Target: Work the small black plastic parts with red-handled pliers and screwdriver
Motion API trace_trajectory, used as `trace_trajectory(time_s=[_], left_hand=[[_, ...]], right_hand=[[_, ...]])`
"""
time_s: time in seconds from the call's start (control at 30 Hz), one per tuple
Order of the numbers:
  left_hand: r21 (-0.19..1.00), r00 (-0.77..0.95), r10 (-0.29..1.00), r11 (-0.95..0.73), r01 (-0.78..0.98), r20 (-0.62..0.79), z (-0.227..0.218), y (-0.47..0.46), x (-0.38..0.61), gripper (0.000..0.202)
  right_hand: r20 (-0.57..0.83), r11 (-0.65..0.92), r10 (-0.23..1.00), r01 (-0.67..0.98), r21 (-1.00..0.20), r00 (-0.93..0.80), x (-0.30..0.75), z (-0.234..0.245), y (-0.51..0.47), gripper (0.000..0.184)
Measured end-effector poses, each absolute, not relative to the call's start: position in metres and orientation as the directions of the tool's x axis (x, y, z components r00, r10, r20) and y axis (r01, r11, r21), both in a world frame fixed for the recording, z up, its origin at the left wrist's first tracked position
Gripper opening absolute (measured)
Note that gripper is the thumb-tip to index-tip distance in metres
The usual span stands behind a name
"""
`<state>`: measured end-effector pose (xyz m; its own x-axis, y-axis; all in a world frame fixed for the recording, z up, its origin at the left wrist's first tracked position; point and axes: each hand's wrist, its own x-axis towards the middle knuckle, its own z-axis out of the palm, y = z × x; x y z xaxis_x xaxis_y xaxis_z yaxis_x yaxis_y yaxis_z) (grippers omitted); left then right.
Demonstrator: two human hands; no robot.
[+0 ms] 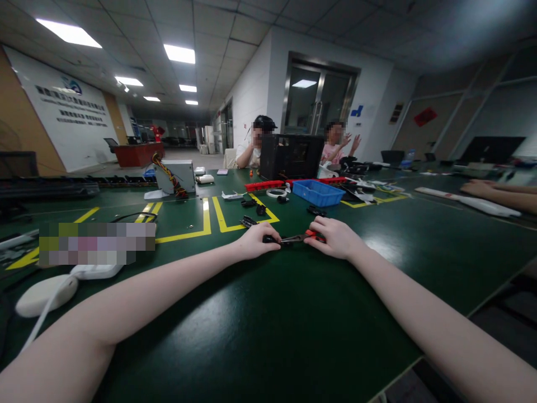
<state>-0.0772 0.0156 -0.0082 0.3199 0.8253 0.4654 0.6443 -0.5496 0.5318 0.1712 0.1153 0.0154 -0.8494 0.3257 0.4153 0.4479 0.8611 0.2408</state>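
Note:
My right hand is wrapped round the red-and-black handles of a pair of pliers. The metal jaws point left and reach the fingers of my left hand. Those fingers are closed on a small black part, mostly covered, whose kind I cannot make out. Both hands are low over the green table. Just behind my left hand lies a black ribbed piece. Another small black piece lies beyond my right hand.
Beyond the hands are a blue tray, a tape roll, a black computer case and a power supply with cables. A white mouse-shaped object lies at left. Two people sit opposite; another person's arms rest at right.

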Motion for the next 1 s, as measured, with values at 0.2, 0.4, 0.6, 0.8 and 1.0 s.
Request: trace_trajectory(time_s=[0.2,0.4,0.6,0.8,1.0], left_hand=[[0.526,0.33,0.806,-0.577,0.625,0.492,-0.01,0.0164,-0.0779,0.007],[0.54,0.346,0.793,-0.599,0.591,0.502,-0.014,0.0193,-0.0783,0.009],[0.55,0.36,0.818,-0.57,0.61,0.448,-0.0141,0.0192,-0.0773,0.012],[0.54,0.349,0.841,-0.535,0.65,0.413,-0.0121,0.0181,-0.0748,0.013],[0.56,0.367,0.827,-0.559,0.612,0.426,-0.0118,0.0179,-0.0736,0.01]], right_hand=[[0.392,0.891,0.342,0.428,0.155,-0.854,0.1704,0.0152,0.1152,0.037],[0.405,0.878,0.385,0.465,0.117,-0.829,0.1724,0.0145,0.1154,0.028],[0.384,0.867,0.415,0.486,0.107,-0.825,0.1739,0.0172,0.1133,0.019],[0.414,0.857,0.406,0.497,0.138,-0.814,0.1729,0.0193,0.1116,0.019],[0.487,0.853,0.324,0.473,0.22,-0.811,0.1731,0.0204,0.1108,0.021]])
